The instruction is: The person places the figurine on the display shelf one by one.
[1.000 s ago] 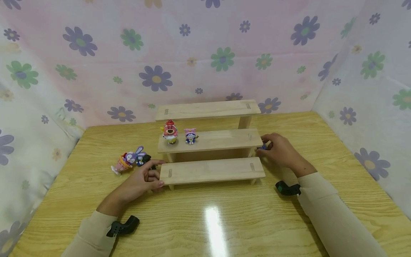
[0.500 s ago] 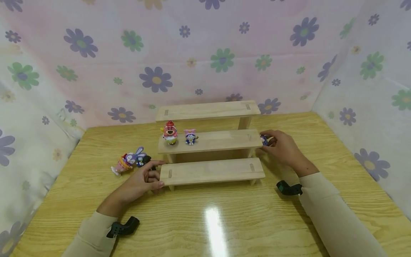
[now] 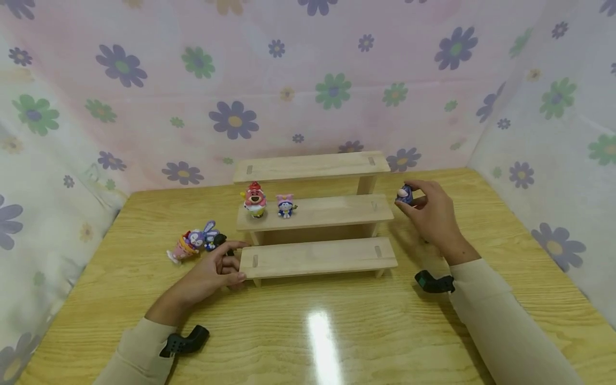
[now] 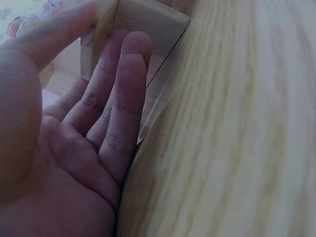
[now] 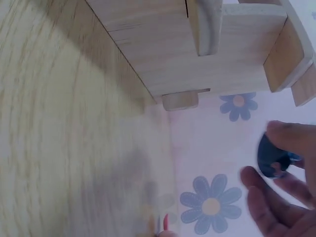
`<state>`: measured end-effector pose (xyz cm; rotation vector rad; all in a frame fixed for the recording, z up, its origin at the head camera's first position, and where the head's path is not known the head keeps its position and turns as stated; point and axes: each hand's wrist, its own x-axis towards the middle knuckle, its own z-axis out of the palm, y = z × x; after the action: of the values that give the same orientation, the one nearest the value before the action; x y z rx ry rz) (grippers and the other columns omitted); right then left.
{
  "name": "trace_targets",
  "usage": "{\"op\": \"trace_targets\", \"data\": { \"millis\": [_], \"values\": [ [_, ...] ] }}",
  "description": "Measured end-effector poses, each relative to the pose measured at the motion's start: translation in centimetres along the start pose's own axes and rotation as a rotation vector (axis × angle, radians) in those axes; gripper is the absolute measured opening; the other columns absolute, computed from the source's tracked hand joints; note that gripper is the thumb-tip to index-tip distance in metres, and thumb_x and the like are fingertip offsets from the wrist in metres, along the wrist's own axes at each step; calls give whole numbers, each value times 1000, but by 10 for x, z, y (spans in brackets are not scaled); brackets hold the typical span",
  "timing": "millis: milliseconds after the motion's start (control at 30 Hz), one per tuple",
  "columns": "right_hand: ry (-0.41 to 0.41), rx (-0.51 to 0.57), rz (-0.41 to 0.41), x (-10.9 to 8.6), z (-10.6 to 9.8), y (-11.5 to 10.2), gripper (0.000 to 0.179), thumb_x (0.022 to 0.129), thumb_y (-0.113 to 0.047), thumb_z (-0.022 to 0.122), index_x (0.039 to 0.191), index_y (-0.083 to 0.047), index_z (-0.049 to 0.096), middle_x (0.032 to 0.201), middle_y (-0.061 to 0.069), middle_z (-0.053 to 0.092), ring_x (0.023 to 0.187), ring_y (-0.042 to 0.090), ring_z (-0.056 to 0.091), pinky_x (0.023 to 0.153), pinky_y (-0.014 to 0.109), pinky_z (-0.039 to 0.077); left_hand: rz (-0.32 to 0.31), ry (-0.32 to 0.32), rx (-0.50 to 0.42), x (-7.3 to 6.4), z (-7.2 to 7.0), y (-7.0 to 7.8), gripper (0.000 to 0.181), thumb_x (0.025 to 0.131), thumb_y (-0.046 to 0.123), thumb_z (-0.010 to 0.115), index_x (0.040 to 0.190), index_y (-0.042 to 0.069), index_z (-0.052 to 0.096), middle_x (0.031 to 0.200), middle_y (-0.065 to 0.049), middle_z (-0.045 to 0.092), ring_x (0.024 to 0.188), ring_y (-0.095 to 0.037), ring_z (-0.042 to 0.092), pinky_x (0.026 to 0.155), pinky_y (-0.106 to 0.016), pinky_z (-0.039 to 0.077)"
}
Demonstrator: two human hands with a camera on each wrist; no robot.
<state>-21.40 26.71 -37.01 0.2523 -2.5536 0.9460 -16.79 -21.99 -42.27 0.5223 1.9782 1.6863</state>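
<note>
A small blue figurine (image 3: 405, 194) is pinched between the thumb and fingers of my right hand (image 3: 433, 216), raised off the table beyond the right end of the stepped wooden display shelf (image 3: 317, 258). The right wrist view shows the figurine's (image 5: 269, 157) dark rounded side, partly covered by fingers. At the left end of the bottom tier, my left hand (image 3: 207, 275) grips the board's end between thumb and forefinger. The left wrist view has its other fingers (image 4: 123, 106) loosely bent beside the shelf's end. A red bear figurine (image 3: 255, 200) and a pink-hatted figurine (image 3: 285, 206) stand on the middle tier.
Left of the shelf, a purple rabbit-eared figurine (image 3: 186, 246) lies on the wooden table (image 3: 269, 331), with smaller dark-and-blue figures (image 3: 212, 241) partly behind my left hand. A flowered cloth (image 3: 298, 69) hangs behind the shelf and along both sides.
My right hand has lifted the blue figurine from low beside the shelf, up and slightly right, bringing more of it into view. The left hand and shelf stay put.
</note>
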Motion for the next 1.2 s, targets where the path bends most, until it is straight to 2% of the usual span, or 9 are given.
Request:
{"op": "trace_targets", "data": {
  "millis": [67, 233, 300, 367, 567, 733, 867, 1067, 1200],
  "values": [
    [80, 3, -33, -1, 0, -3, 50, 89, -12, 76, 136, -4, 60, 115, 21, 57, 79, 25, 67, 62, 1, 41, 2, 0, -3, 0, 0, -1, 71, 95, 7, 67, 152, -1, 25, 97, -5, 68, 84, -18, 71, 72, -34, 60],
    [228, 57, -122, 0, 1, -11, 52, 86, -5, 78, 134, -3, 61, 110, 24, 56, 76, -11, 56, 66, 0, 41, 15, 12, 3, 0, 0, -4, 69, 95, 5, 67, 151, -1, 26, 97, -6, 67, 83, -17, 71, 71, -33, 60],
    [255, 77, -153, 1, 1, -15, 51, 84, -2, 78, 133, -1, 61, 110, 25, 55, 78, -19, 52, 68, 0, 42, 15, 12, 7, -1, 0, -3, 70, 95, 6, 67, 152, -1, 26, 97, -5, 67, 83, -17, 71, 71, -33, 59],
    [272, 93, -181, 2, 1, -20, 51, 83, 1, 78, 132, 1, 62, 109, 25, 55, 80, -20, 52, 69, 0, 43, 12, 9, 6, -2, 0, -3, 70, 95, 6, 67, 152, 0, 26, 97, -5, 68, 83, -17, 71, 71, -34, 59],
    [287, 179, -282, -1, 5, -39, 55, 81, 11, 76, 132, 0, 62, 115, 23, 56, 87, -14, 56, 79, 4, 48, 13, 13, -2, -3, -1, -2, 70, 95, 6, 67, 152, 0, 26, 96, -4, 67, 83, -15, 70, 72, -32, 59],
    [217, 253, -359, -7, 11, -57, 59, 76, 18, 76, 130, 2, 61, 117, 22, 56, 92, -8, 57, 81, 5, 49, 9, 5, -8, 0, 0, -2, 71, 95, 6, 67, 153, 0, 25, 98, -6, 66, 82, -15, 67, 72, -32, 59],
    [151, 284, -375, -9, 15, -71, 59, 78, 16, 75, 133, 1, 58, 119, 19, 55, 96, 0, 60, 83, 7, 49, 0, 17, 15, 0, 0, -2, 71, 95, 9, 68, 153, 2, 26, 100, -7, 65, 82, -16, 68, 71, -32, 58],
    [86, 293, -379, -6, 26, -85, 55, 83, 10, 74, 135, 1, 56, 122, 20, 56, 96, 26, 65, 84, 9, 49, 15, 9, 20, 0, 0, -2, 69, 96, 8, 67, 152, 1, 27, 96, -5, 66, 81, -15, 69, 69, -33, 58],
    [61, 313, -356, -4, 32, -93, 57, 84, 7, 74, 137, 1, 53, 121, 19, 57, 95, 29, 66, 84, 10, 50, 24, 5, 13, 0, 0, -3, 69, 96, 8, 67, 152, 1, 28, 97, -4, 67, 81, -14, 68, 69, -32, 58]
  ]
}}
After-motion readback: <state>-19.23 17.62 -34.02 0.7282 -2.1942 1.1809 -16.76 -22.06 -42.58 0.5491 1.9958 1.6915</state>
